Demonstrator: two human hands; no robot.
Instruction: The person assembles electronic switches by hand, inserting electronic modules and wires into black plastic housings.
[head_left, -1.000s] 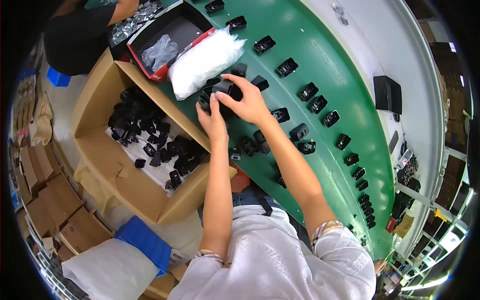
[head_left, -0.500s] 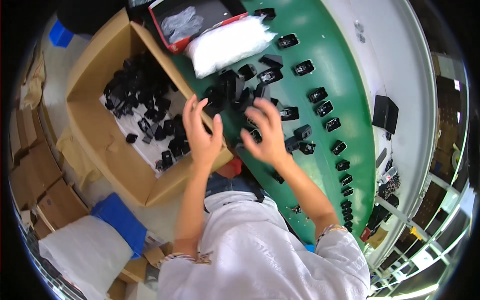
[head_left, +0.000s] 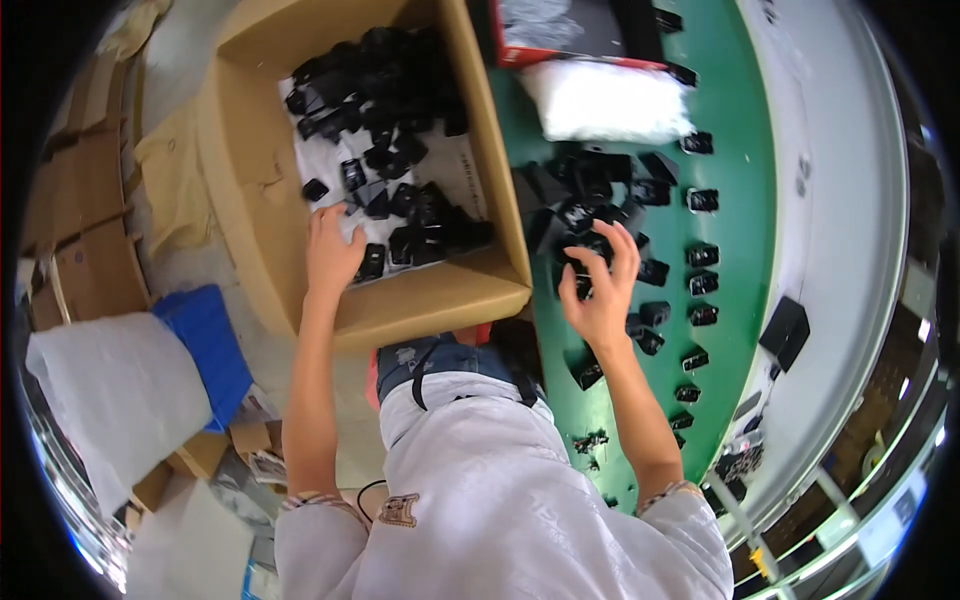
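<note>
My left hand is inside the cardboard box, thumb and fingers apart. Its fingertips are close to the loose black plastic parts lying in there, and no part shows in its grasp. Over the green table, my right hand curves its fingers, with a gap between thumb and fingertips. Beneath it is a heap of black plastic housings; whether the fingertips touch one is unclear. Further right, similar black housings stand in a row along the table.
A white plastic bag and a red-edged tray lie at the table's far end. A black box stands on the white ledge to the right. At left are a blue bin and a white wrapped bundle.
My left hand has moved left from the box's edge to inside it. My right hand remains over the heap. The view has shifted, so the box and table appear further right.
</note>
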